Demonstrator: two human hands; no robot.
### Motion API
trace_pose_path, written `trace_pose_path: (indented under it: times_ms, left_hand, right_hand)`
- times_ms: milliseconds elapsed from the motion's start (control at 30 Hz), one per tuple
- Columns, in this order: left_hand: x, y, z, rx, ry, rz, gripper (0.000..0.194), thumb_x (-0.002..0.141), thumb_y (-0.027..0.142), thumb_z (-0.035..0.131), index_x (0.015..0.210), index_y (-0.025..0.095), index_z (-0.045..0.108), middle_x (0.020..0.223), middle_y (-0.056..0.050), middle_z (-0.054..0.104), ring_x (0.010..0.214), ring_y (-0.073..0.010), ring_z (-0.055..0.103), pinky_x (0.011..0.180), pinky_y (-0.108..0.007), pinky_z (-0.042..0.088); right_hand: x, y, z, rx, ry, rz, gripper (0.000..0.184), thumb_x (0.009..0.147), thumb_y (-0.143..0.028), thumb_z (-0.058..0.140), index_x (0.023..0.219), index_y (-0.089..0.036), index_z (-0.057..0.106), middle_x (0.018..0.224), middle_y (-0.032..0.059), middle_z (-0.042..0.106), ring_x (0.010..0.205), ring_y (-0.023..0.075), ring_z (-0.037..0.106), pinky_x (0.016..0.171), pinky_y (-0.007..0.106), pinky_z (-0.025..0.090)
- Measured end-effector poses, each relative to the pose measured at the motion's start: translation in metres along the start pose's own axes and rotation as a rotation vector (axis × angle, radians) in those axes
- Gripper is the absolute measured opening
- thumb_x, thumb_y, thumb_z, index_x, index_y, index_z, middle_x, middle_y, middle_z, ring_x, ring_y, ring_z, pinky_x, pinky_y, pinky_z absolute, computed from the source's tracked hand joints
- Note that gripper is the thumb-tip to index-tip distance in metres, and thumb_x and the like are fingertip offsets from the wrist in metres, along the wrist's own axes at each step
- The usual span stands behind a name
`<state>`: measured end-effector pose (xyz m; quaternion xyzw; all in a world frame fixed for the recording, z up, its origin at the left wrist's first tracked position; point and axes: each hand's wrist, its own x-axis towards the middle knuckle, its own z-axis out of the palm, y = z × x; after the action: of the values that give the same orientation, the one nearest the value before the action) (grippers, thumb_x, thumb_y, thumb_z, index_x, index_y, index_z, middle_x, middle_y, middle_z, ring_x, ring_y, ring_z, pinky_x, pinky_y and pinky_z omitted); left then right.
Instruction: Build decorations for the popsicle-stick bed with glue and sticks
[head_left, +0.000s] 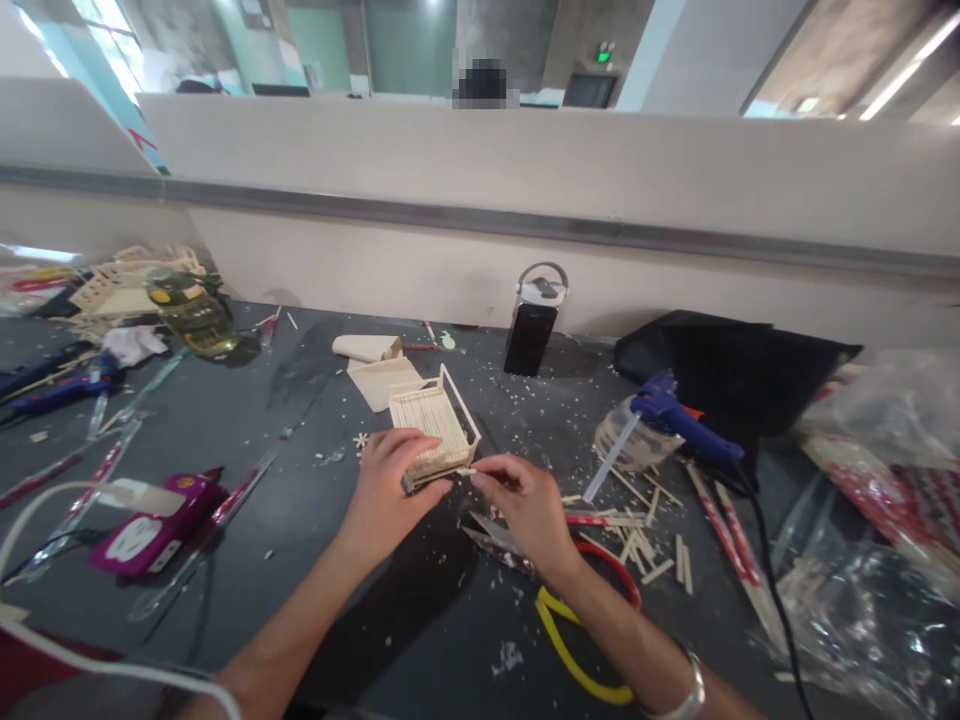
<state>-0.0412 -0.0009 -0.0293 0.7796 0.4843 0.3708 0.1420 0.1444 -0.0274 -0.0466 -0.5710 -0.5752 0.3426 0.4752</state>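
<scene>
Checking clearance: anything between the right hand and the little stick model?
Nothing visible. The right hand is already at the stick model's near right corner; the left hand holds its near edge. Scissors lie below the right hand, not between.

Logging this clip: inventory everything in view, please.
Stick model: one, pale, centre
Loose sticks: many, pale, right
Scissors: one, red and yellow, right
Glue guns: two or more, blue, both sides
Tub: one, clear, right
Phone: one, black, back
Handled bottle: one, whitish, behind phone
Squat bottle: one, yellowish, left
Box: one, purple, left
Paper: uncounted, tan, behind model
Sheet: one, black, right
Plastic bags: uncounted, clear, right
Wooden pieces: uncounted, pale, left
Wrappers: several, clear, left
Partition: uncounted panels, whitish, back
Desk: one, dark, below
Left hand: one, bare, on model
Right hand: one, bare, at model
</scene>
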Motion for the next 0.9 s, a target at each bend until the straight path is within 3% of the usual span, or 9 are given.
trace_pose_path:
  times_ms: [267, 600, 900]
  left_hand:
    - [0.027, -0.008, 0.013, -0.034, -0.243, -0.055, 0.043, 0.069, 0.012, 0.071, 0.11, 0.021, 0.064, 0.099, -0.003, 0.071, 0.101, -0.0264, 0.057, 0.089, -0.044, 0.044]
    - [0.035, -0.009, 0.021, -0.072, -0.284, -0.028, 0.051, 0.07, 0.011, 0.067, 0.119, 0.023, 0.06, 0.09, -0.002, 0.074, 0.094, -0.0236, 0.064, 0.086, -0.039, 0.046]
    - [0.035, -0.005, 0.025, -0.011, -0.262, -0.044, 0.045, 0.072, 0.01, 0.067, 0.115, 0.023, 0.062, 0.085, -0.001, 0.074, 0.09, -0.0232, 0.065, 0.084, -0.038, 0.045]
  right_hand:
    - [0.01, 0.009, 0.005, -0.064, 0.042, -0.134, 0.012, 0.084, -0.019, 0.061, 0.083, -0.023, 0.073, 0.083, 0.0022, 0.07, 0.079, 0.0184, 0.064, 0.073, 0.028, 0.046]
    - [0.011, 0.007, 0.008, -0.104, 0.041, -0.15, 0.011, 0.085, -0.02, 0.061, 0.084, -0.021, 0.072, 0.082, 0.0022, 0.071, 0.076, 0.0169, 0.064, 0.07, 0.026, 0.047]
    - [0.013, 0.008, 0.004, -0.162, 0.066, -0.104, 0.009, 0.082, -0.021, 0.062, 0.081, -0.02, 0.07, 0.079, 0.0024, 0.07, 0.071, 0.017, 0.063, 0.068, 0.027, 0.047]
